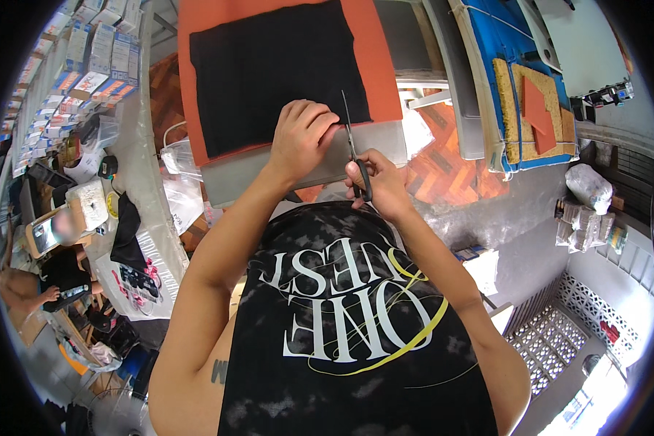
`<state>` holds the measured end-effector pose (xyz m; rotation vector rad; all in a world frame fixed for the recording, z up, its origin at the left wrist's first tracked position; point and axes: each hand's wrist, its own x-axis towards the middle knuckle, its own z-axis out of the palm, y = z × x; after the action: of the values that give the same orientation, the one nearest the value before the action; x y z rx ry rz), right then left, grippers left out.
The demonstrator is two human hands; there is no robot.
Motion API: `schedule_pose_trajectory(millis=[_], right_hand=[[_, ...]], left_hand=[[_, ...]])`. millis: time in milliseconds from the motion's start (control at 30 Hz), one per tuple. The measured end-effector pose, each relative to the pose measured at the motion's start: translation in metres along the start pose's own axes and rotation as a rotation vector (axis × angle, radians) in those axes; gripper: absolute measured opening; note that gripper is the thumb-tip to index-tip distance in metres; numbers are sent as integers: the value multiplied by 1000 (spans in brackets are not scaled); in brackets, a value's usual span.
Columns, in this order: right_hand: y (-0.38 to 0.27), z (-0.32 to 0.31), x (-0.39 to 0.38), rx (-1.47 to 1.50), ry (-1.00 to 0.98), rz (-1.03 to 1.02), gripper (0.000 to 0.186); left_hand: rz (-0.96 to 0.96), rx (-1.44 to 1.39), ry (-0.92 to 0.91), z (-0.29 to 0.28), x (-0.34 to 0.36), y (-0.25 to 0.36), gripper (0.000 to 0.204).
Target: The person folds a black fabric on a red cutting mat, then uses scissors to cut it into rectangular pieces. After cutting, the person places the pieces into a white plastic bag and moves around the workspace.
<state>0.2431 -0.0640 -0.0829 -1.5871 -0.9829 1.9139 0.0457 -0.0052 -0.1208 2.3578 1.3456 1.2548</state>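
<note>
A dark, roughly rectangular black cloth point(269, 69) lies spread on an orange-red board point(381, 73) in front of me. My left hand point(300, 138) rests at the cloth's near edge, its fingers curled and pinching there, close to the near right corner. My right hand point(381, 182) grips a pair of scissors point(352, 138) by the black handles. The blades point away from me, just right of my left fingertips, and their tips overlap the cloth. Whether the blades are apart is too fine to tell.
Below the board is a grey surface point(240, 178). At right, a blue panel point(505, 54) carries a yellow board point(512, 109) with an orange piece. Stacked boxes point(102, 62) line the left. A person point(62, 280) holding a phone sits far left beside a cluttered table.
</note>
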Motion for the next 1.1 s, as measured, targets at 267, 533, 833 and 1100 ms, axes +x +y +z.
schedule_pose_trajectory(millis=[267,533,833,1100], right_hand=[[-1,5,1,-63,23,23,46],[-3,8,-8,-108,44,58,41],[-11,11,-5,-35,34,67,42],[-11,11,-2,26,34,53,42]], left_hand=[[7,-25,8,-1,1,-1,18],[11,7,-1,1,1,1,19],[14,-19,-3,0,2,0,18],[18,-35,-14,-2,2,0,17]])
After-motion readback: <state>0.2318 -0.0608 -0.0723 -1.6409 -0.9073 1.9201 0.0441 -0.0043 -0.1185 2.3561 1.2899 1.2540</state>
